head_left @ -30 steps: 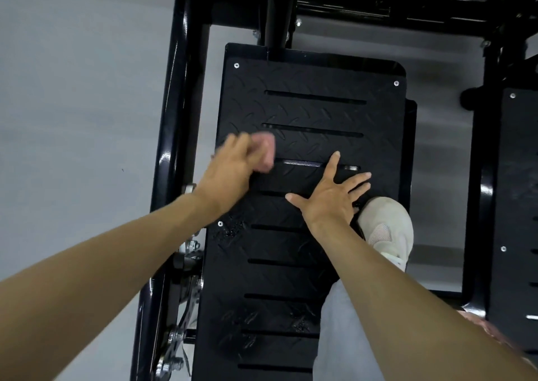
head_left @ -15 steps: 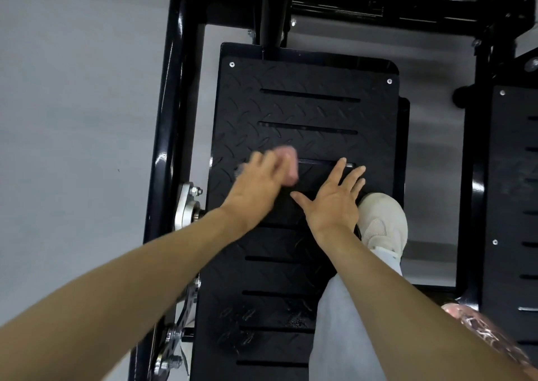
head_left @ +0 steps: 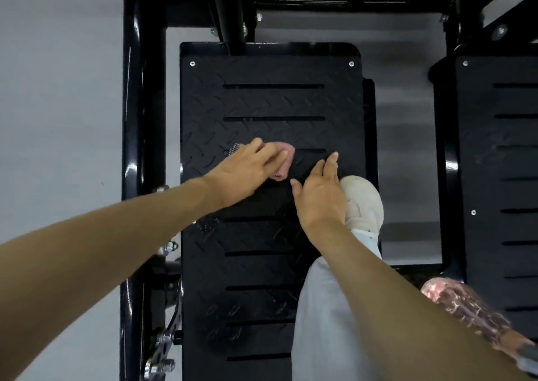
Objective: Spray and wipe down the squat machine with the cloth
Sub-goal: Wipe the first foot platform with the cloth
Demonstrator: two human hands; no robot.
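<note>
I am in the wiping step. My left hand (head_left: 247, 171) is over the middle of the foot plate (head_left: 270, 101), fingers curled round the bunched pink cloth (head_left: 283, 163) and pressing it onto the tread by the plate's third slot from the far end.

My right hand (head_left: 320, 197) holds nothing. Its fingers are straight and close together, palm down on the plate just right of the cloth, near it but apart from it. I judge that it braces me, though I cannot tell how much weight it bears. My shoe (head_left: 365, 203) stands at the plate's right edge, just beside that hand.

The black frame (head_left: 132, 118) runs along the plate's left side and across its far end. A second plate (head_left: 500, 147) lies well apart to the right. Off the foot plate's near right corner something pink-patterned (head_left: 465, 302) shows past my forearm; I cannot tell what it is. No spray bottle is in view.

By my reckoning only the plate's middle is being worked. The far end with its two slots, and the near end under my arms, are yet to be covered. The next move calls for a firm, flat sweep across the plate's width. The raised tread and the slots may snag the cloth. To reach the plate's right edge, my free hand and shoe must first move off it.
</note>
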